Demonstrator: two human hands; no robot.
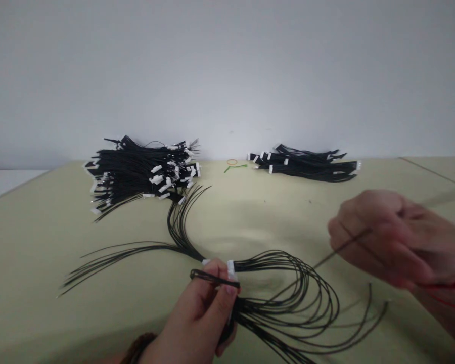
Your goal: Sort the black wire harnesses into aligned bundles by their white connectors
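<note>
From where I watched, the left hand (195, 318) was closed on a bundle of thin black wires (184, 245), pinching it just beside a cluster of white connectors (230, 268). I judged that this pinch kept the strands gathered at one point while their free lengths splayed outward. A dark loop (212, 277) lay across the fingers of that hand, though I could not tell whether it was elastic or wire. The right hand (382, 237) was held well off to the right, its fingers curled shut around a thin dark strand (343, 248) that slanted down toward the bundle, and it seemed to be keeping that strand drawn taut. The bundle hung low over a pale green table covering (41, 242), its long axis running roughly across my view. One sheaf swept up and left, reaching the larger pile of connector-ended black wires (144, 172), while the other looped right and down. A smaller pile of similar wires (303, 164) lay farther right, with an orange rubber band (232, 162) and a green tie (237, 167) between the piles.
</note>
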